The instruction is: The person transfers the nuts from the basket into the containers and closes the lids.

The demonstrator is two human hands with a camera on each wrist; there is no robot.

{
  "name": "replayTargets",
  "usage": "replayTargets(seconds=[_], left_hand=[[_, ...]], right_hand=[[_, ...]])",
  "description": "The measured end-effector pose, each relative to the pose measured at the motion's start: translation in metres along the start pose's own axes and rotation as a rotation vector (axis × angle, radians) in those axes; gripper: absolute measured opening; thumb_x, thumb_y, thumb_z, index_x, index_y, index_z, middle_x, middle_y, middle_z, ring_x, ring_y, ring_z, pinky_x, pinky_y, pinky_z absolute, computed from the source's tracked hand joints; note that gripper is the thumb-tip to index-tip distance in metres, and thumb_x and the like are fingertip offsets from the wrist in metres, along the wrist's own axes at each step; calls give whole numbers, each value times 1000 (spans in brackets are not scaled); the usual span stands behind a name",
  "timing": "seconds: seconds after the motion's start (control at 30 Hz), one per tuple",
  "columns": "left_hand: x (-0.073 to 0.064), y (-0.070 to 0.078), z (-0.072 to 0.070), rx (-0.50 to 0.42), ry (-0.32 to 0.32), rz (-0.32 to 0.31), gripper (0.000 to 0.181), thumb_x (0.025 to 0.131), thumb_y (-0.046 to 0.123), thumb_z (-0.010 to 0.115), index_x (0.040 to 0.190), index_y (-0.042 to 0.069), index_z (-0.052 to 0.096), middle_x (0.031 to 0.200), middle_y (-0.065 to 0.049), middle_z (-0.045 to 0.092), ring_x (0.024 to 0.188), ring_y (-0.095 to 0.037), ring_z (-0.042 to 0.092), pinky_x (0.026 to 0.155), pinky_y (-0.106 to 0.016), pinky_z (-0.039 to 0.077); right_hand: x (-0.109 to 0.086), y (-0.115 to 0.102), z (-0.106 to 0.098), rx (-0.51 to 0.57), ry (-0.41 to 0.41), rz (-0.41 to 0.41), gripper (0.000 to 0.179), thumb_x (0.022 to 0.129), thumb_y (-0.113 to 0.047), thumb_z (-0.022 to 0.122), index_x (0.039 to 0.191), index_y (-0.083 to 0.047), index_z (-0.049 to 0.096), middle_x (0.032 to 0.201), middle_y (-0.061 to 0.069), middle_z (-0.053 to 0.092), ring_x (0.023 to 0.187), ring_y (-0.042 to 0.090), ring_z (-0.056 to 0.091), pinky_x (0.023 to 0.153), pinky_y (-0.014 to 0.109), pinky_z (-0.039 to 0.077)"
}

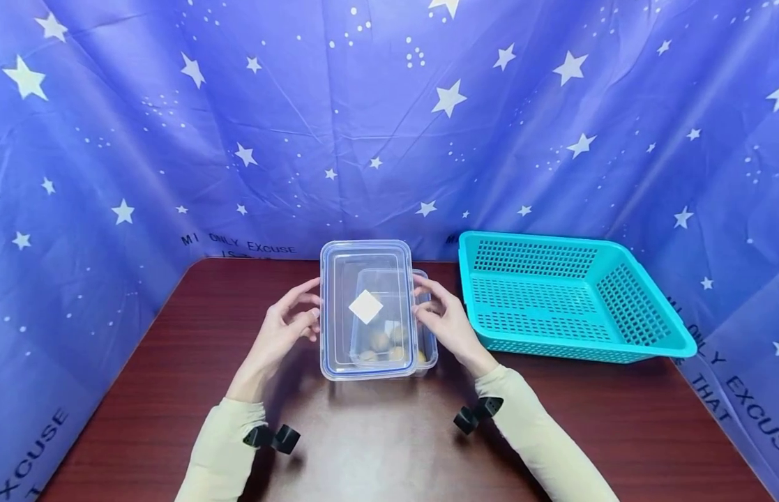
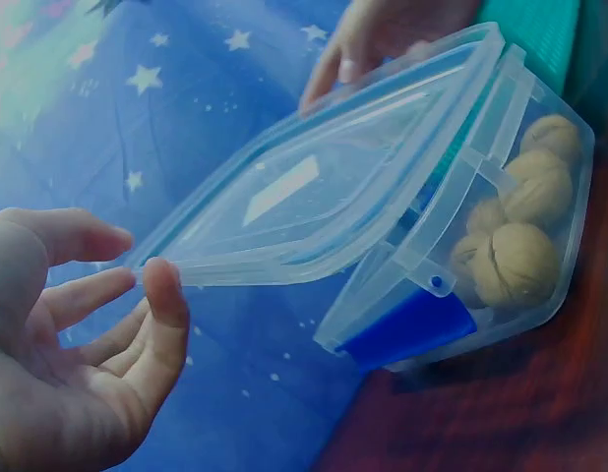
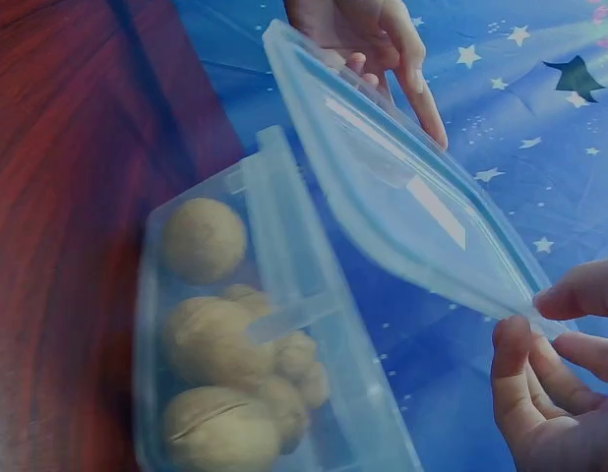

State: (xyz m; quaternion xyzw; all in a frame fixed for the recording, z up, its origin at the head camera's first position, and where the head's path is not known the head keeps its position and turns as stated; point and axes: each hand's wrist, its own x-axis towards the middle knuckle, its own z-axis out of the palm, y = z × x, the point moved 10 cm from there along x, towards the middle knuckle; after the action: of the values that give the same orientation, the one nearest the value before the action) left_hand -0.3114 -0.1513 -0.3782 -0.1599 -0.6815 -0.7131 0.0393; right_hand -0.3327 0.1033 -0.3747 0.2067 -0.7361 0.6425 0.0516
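A clear plastic lid (image 1: 340, 279) with a blue seal and a white diamond-shaped label is held tilted above a clear food container (image 1: 430, 348). My left hand (image 1: 281, 331) pinches the lid's left edge between thumb and fingers. On the opposite edge, my right hand (image 1: 450, 326) pinches it too. Several walnuts (image 2: 518, 267) lie inside the container, seen through its wall in both wrist views. The container stands on the table with a blue clip (image 2: 410, 329) hanging at one side. From the head view, the lid covers most of the container.
To the right, a turquoise perforated basket (image 1: 536, 300) stands close to my right hand. The dark red-brown wooden table (image 1: 176, 369) ends at a blue star-patterned curtain (image 1: 289, 125) at the back and sides.
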Motion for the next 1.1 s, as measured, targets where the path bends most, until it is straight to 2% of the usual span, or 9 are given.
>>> replayTargets(seconds=[0.17, 0.27, 0.37, 0.47, 0.6, 0.7, 0.8, 0.97, 1.1], left_hand=[[3, 31, 7, 63, 20, 127, 52, 92, -10, 55, 141, 4, 47, 109, -23, 54, 66, -16, 61, 61, -35, 56], [5, 47, 12, 90, 23, 177, 53, 90, -12, 55, 141, 4, 48, 113, -23, 53, 72, -20, 63, 68, -37, 56], [6, 59, 17, 152, 27, 219, 55, 90, -12, 56, 142, 4, 47, 118, -21, 52, 82, -27, 63, 74, -32, 55], [7, 64, 21, 195, 18, 245, 57, 90, -11, 57, 143, 5, 46, 124, -18, 50, 96, -36, 61, 80, -28, 53], [6, 62, 23, 167, -5, 251, 53, 93, -10, 53, 144, 4, 44, 132, -17, 46, 112, -43, 55, 88, -27, 49], [8, 55, 24, 91, -20, 238, 47, 96, -10, 47, 142, -3, 43, 137, -20, 44, 118, -47, 50, 96, -31, 45], [10, 46, 22, -5, -4, 205, 41, 98, -8, 43, 140, -10, 42, 139, -23, 44, 121, -50, 45, 100, -35, 41], [14, 30, 20, -134, 42, 139, 39, 103, 4, 40, 136, -17, 41, 139, -26, 43, 127, -43, 42, 103, -36, 37], [15, 20, 22, -174, 52, 95, 41, 105, 12, 39, 132, -19, 43, 140, -30, 41, 130, -38, 40, 104, -35, 36]], right_hand=[[5, -18, -5, 24, 16, -75, 57, 85, 11, 63, 140, 1, 48, 101, 23, 52, 86, 19, 57, 72, 21, 49], [6, -28, -9, -18, 26, -118, 61, 84, 12, 64, 141, 1, 47, 105, 24, 55, 87, 20, 53, 73, 21, 47], [5, -36, -12, -40, 23, -148, 64, 85, 11, 64, 144, -4, 44, 115, 22, 56, 93, 28, 53, 76, 23, 46], [4, -43, -12, -8, 11, -167, 64, 88, 9, 62, 147, -6, 41, 124, 22, 54, 106, 40, 52, 83, 26, 46], [1, -48, -14, 44, 4, -186, 60, 90, 8, 58, 146, -1, 39, 130, 27, 51, 118, 46, 47, 92, 31, 45], [-1, -47, -15, 87, 4, -185, 56, 91, 10, 56, 144, 5, 38, 133, 32, 48, 121, 47, 46, 95, 31, 44], [-2, -41, -14, 116, -4, -162, 52, 91, 11, 54, 141, 9, 38, 134, 35, 45, 123, 46, 45, 95, 28, 45], [-5, -30, -13, 138, 5, -106, 44, 95, 9, 48, 137, 10, 38, 133, 35, 45, 124, 45, 46, 96, 31, 45], [-7, -19, -15, 208, 53, -23, 34, 99, 5, 41, 133, 12, 41, 130, 33, 47, 122, 42, 48, 99, 36, 43]])
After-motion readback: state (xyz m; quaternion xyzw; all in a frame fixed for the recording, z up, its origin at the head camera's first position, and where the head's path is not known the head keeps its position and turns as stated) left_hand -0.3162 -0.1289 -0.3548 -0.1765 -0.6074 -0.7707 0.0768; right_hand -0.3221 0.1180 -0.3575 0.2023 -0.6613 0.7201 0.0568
